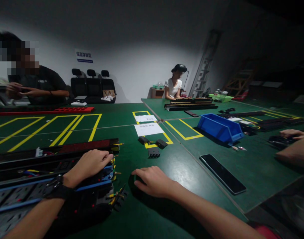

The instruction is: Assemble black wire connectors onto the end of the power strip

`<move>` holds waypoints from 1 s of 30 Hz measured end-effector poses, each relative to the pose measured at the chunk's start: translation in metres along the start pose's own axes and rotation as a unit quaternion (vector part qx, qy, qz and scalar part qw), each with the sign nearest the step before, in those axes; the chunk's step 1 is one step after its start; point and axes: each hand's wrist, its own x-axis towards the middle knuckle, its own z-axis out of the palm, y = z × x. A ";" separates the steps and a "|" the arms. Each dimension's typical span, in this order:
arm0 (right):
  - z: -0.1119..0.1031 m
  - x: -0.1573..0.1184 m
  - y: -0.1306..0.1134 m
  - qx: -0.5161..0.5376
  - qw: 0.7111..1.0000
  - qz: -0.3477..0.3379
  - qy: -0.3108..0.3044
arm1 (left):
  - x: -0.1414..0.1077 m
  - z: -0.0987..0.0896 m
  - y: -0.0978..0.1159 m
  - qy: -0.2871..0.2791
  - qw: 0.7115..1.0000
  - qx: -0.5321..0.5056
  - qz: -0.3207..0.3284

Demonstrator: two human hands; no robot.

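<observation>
My left hand (93, 163), with a dark watch on its wrist, rests on the right end of several long black strips (67, 167) that carry sockets and coloured wires. Its fingers are bent, and whatever they may hold is hidden. On the green table (166, 212), just right of the strips, lies my right hand (153, 181), fingers apart and holding nothing. Beyond it are a small black block (153, 152) and two dark connector pieces (161, 143) joined by a wire. Yellow wires stick out at the strips' ends.
A blue bin (218, 128) and a phone (222, 173) are to the right. Paper labels (149, 129) lie ahead. One person (39, 83) is at the far left, another (173, 87) across the table, and another person's hands (294, 147) are at the right edge.
</observation>
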 end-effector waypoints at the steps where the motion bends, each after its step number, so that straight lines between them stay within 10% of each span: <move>1: -0.001 0.000 0.000 0.004 1.000 0.003 -0.001 | 0.000 -0.001 0.000 -0.001 1.000 -0.003 0.000; 30: -0.002 -0.001 -0.001 -0.046 0.998 0.043 0.004 | 0.000 -0.002 0.003 0.002 1.000 -0.006 -0.002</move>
